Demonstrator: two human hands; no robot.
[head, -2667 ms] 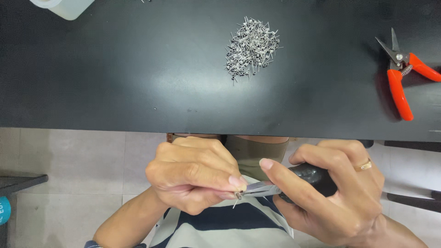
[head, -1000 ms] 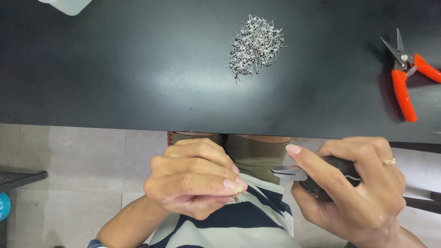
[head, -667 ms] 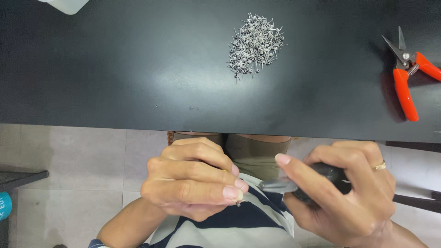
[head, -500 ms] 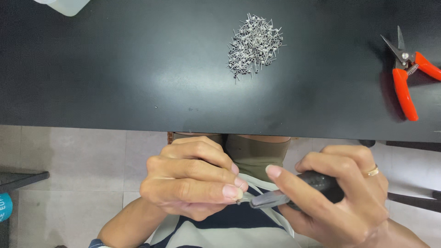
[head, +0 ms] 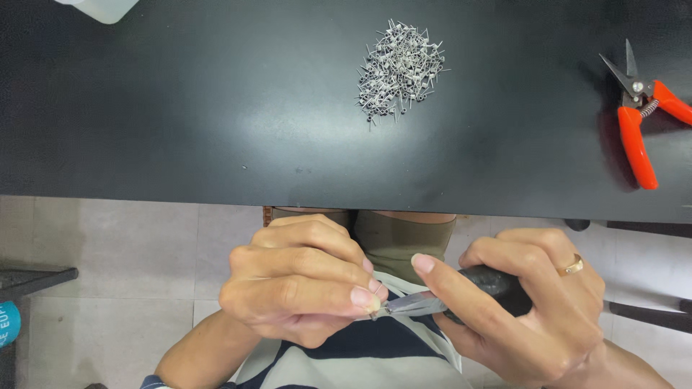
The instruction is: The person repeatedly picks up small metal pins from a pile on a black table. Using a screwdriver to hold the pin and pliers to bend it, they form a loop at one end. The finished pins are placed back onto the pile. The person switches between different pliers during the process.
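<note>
My left hand (head: 299,284) is curled over my lap below the table edge, pinching a tiny wire piece (head: 376,291) at its fingertips. My right hand (head: 533,310), with a ring on one finger, grips a black-handled tool (head: 490,284) whose metal jaws (head: 411,305) meet the left fingertips. The index finger lies along the top of the tool. A pile of small silvery wire coils (head: 400,68) lies on the black table (head: 180,108), well away from both hands.
Orange-handled snips (head: 638,119) lie at the table's right end. A pale translucent container (head: 104,7) pokes in at the top left. Under the table there are floor tiles, a dark chair leg at the right (head: 649,317) and a blue object (head: 9,324) at the left edge.
My right hand drew the tool away to the right, then brought its jaws back to the left fingertips. The left hand stayed almost still.
</note>
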